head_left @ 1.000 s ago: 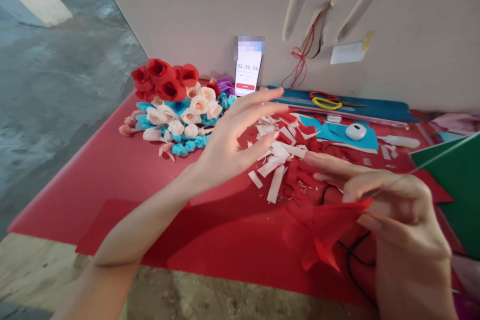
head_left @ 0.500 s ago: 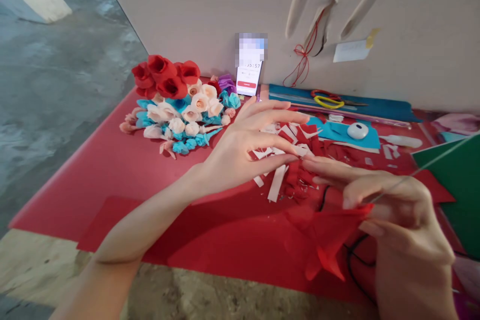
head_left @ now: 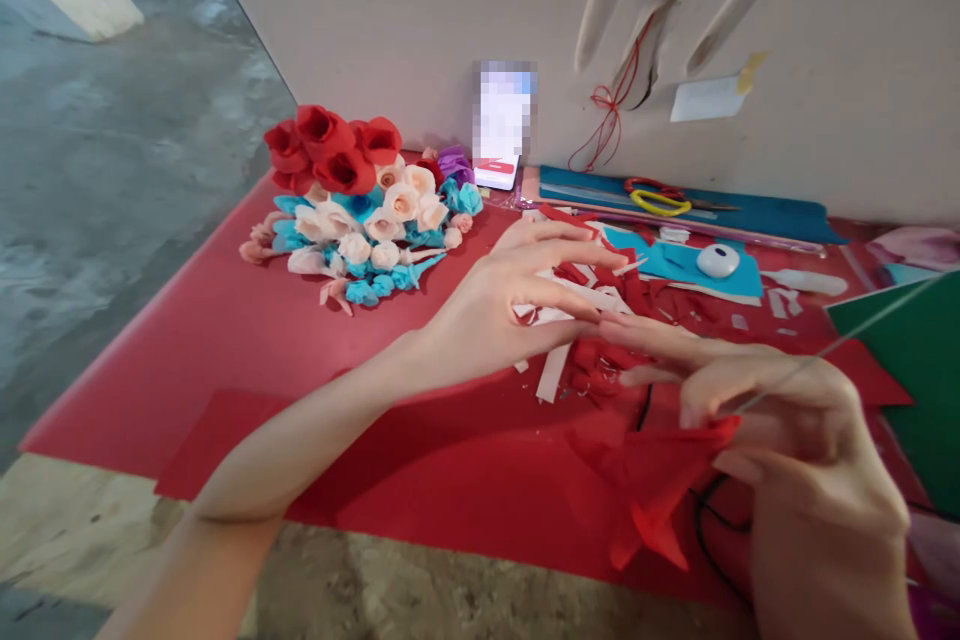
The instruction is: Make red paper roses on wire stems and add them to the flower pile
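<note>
My left hand [head_left: 499, 295] reaches over a heap of paper scraps. Its thumb and index fingertips come together against the tip of my right index finger, the other fingers stretched apart; whatever may be between the tips is too small to make out. My right hand [head_left: 795, 430] is closed, thumb and bent fingers pinching the gathered end of a red paper flower [head_left: 649, 485]. The petals hang down to the left with pointed tips. A thin pale stem or wire [head_left: 862, 332] runs from that pinch to the upper right.
Red, white and blue paper flowers [head_left: 401, 203] lie bunched at the back left. A phone [head_left: 502, 125] leans on the wall. Yellow-handled scissors [head_left: 658, 202], a white rounded case [head_left: 718, 261], cut scraps [head_left: 553, 375], a black cord [head_left: 709, 530] and green paper [head_left: 911, 360] lie rightward.
The left hand has shifted slightly right and down, its fingertips still at the right index fingertip. The right hand and the red paper flower have barely moved.
</note>
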Action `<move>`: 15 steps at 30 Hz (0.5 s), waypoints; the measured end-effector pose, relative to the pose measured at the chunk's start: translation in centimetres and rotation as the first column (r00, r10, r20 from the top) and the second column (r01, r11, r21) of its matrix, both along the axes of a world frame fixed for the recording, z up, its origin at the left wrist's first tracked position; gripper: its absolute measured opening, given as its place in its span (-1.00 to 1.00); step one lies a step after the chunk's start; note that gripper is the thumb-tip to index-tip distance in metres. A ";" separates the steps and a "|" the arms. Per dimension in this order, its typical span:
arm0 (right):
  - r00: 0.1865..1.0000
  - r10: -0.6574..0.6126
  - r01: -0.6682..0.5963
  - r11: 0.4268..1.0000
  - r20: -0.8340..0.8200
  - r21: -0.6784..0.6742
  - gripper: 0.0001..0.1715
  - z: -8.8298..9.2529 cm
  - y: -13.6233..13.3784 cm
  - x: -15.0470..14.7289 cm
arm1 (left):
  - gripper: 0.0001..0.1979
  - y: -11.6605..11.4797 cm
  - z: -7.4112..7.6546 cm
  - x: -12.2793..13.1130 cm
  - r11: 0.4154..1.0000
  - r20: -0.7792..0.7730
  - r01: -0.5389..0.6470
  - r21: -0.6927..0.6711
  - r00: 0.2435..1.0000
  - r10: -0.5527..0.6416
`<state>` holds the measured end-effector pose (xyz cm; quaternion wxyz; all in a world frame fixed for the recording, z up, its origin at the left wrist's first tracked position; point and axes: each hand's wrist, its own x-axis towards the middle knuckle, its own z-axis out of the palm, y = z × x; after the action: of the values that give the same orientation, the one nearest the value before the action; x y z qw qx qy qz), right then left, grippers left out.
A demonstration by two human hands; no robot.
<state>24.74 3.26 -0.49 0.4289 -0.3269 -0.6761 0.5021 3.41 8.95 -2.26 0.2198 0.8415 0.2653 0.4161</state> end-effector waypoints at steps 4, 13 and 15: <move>0.992 0.112 -0.115 0.991 0.054 0.071 -0.84 0.4 0.8 1.1 | -0.93 0.2 0.2 -0.3 0.998 0.020 -0.054 -0.019 0.998 0.055; 0.997 -0.067 0.058 0.978 0.037 0.203 -0.91 0.8 0.3 1.2 | -0.94 0.9 -0.5 -0.4 0.988 0.023 -0.146 -0.045 0.989 0.148; 0.996 -0.083 0.078 0.976 0.015 0.204 -0.92 0.9 0.2 1.1 | -0.87 1.4 -1.0 -0.4 0.983 0.005 -0.183 -0.032 0.983 0.183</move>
<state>25.88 3.47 0.40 0.4721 -0.3144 -0.7151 0.4085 3.02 10.34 -3.30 0.1951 0.8084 0.3471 0.4335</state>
